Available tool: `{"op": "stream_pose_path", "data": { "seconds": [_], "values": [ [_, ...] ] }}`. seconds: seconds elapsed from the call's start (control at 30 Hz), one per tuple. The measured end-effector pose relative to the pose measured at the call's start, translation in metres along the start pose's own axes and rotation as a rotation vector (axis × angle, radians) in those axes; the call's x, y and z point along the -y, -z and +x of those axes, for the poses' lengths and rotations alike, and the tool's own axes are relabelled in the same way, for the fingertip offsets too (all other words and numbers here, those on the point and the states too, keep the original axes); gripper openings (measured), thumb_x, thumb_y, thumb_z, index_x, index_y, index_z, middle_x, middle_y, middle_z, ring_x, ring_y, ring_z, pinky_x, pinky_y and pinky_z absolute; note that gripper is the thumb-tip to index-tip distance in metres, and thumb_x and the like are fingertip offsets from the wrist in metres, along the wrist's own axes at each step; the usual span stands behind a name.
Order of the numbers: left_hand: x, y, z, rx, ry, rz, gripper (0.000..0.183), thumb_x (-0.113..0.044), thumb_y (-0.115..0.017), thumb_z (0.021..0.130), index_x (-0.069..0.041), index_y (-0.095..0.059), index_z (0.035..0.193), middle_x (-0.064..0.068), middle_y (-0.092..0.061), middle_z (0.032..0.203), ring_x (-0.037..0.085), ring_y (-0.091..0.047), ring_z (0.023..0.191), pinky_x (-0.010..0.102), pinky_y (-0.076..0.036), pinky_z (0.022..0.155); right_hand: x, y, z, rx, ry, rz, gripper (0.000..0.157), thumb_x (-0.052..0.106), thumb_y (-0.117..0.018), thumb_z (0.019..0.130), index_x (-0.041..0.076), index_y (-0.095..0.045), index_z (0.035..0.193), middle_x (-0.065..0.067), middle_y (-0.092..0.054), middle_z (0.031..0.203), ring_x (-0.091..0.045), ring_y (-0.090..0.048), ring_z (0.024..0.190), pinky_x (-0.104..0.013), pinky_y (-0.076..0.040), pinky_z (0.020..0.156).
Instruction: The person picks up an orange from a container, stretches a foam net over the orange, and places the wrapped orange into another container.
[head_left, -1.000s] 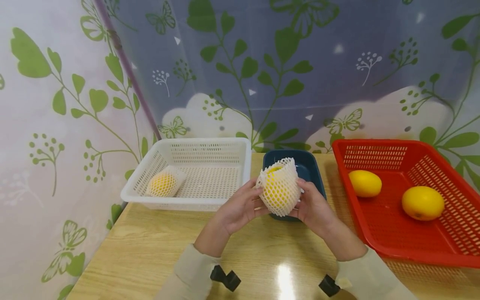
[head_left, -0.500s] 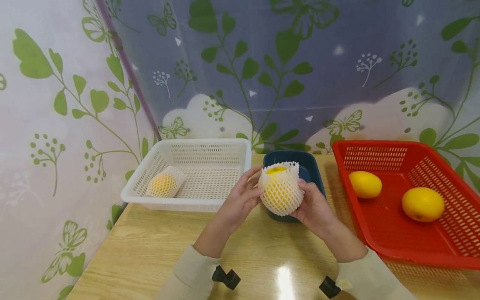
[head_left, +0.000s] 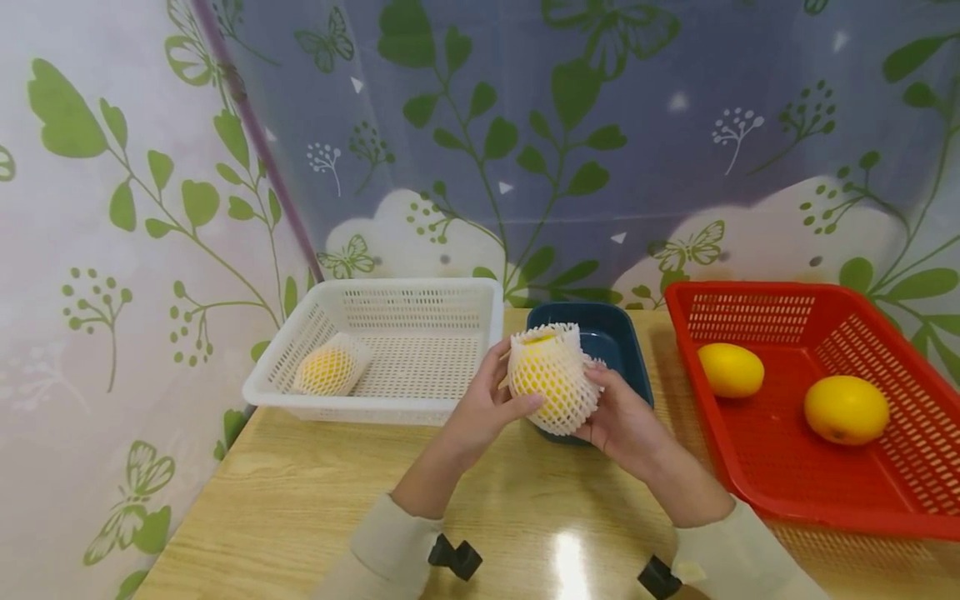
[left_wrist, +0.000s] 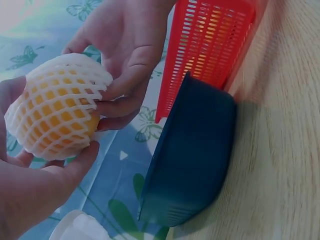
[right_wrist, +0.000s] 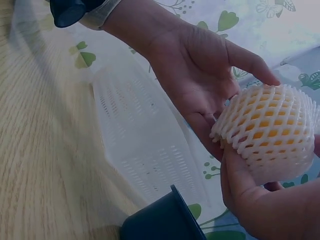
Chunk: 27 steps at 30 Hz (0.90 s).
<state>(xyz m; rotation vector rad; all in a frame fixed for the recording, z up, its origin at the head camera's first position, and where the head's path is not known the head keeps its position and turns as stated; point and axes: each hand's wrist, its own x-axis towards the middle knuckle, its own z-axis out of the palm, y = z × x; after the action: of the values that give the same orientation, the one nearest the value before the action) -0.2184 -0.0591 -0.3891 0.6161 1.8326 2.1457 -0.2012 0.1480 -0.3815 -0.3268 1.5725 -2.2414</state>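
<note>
A yellow oval fruit (head_left: 534, 373) in a white foam net sleeve (head_left: 573, 392) is held up between both hands, above the front of a dark blue tub (head_left: 611, 350). My left hand (head_left: 478, 421) grips it from the left, thumb across the front. From the right, my right hand (head_left: 632, 429) pinches the sleeve's edge with fingers beneath. In the left wrist view, the netted fruit (left_wrist: 57, 107) rests against both hands' fingers. The right wrist view has the sleeve's ragged end (right_wrist: 225, 127) by the fingertips; the fruit's far side is hidden.
At the left a white basket (head_left: 375, 404) contains one yellow fruit in a foam net (head_left: 326, 369). A red basket (head_left: 780, 467) on the right carries two bare yellow fruits (head_left: 846, 409). A patterned cloth (head_left: 480, 150) hangs behind the wooden table (head_left: 315, 483).
The netted fruit has turned in the hands and shifted slightly left. My left thumb now lies across its front, and the right fingers have moved to the sleeve's right edge.
</note>
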Motion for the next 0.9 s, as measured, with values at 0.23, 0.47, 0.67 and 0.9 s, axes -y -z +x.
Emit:
{"op": "stream_pose_path", "data": {
  "seconds": [0.23,0.47,0.67,0.9],
  "values": [
    [-0.0015,-0.0003,-0.0017,-0.042,0.014,0.015,0.075,-0.016,-0.065,0.089,-0.018,-0.022,0.151,0.016,-0.039,0.146,0.031,-0.051,0.122,0.043,-0.043,0.102,0.0022,-0.0046,-0.0013,-0.096,-0.033,-0.199,0.054,0.042,-0.034,0.103,0.006,-0.026,0.142,-0.008,-0.043,0.127,-0.022,-0.055,0.107,-0.038,-0.051,0.090],
    [-0.0020,0.0000,-0.0020,-0.032,0.049,0.005,0.069,-0.018,-0.059,0.092,-0.015,-0.024,0.151,0.020,-0.043,0.141,0.023,-0.056,0.114,0.043,-0.047,0.098,0.0029,-0.0072,-0.0019,-0.180,0.038,-0.280,0.047,0.035,-0.038,0.104,0.002,-0.033,0.137,-0.007,-0.042,0.128,-0.020,-0.050,0.108,-0.028,-0.048,0.091],
    [-0.0006,-0.0004,0.0006,-0.009,0.080,-0.007,0.066,-0.020,-0.059,0.094,-0.015,-0.026,0.150,0.020,-0.046,0.137,0.020,-0.057,0.109,0.043,-0.048,0.097,0.0051,-0.0080,-0.0019,-0.238,0.057,-0.310,0.046,0.030,-0.043,0.103,0.003,-0.033,0.140,-0.012,-0.045,0.129,-0.019,-0.054,0.107,-0.028,-0.047,0.093],
    [-0.0007,0.0006,0.0007,0.002,0.102,0.007,0.062,-0.020,-0.058,0.095,-0.015,-0.028,0.149,0.020,-0.049,0.135,0.021,-0.058,0.107,0.043,-0.049,0.096,0.0048,-0.0080,-0.0044,-0.231,0.071,-0.356,0.047,0.024,-0.048,0.103,0.001,-0.034,0.141,-0.018,-0.044,0.132,-0.021,-0.053,0.108,-0.026,-0.049,0.092]
  ]
}}
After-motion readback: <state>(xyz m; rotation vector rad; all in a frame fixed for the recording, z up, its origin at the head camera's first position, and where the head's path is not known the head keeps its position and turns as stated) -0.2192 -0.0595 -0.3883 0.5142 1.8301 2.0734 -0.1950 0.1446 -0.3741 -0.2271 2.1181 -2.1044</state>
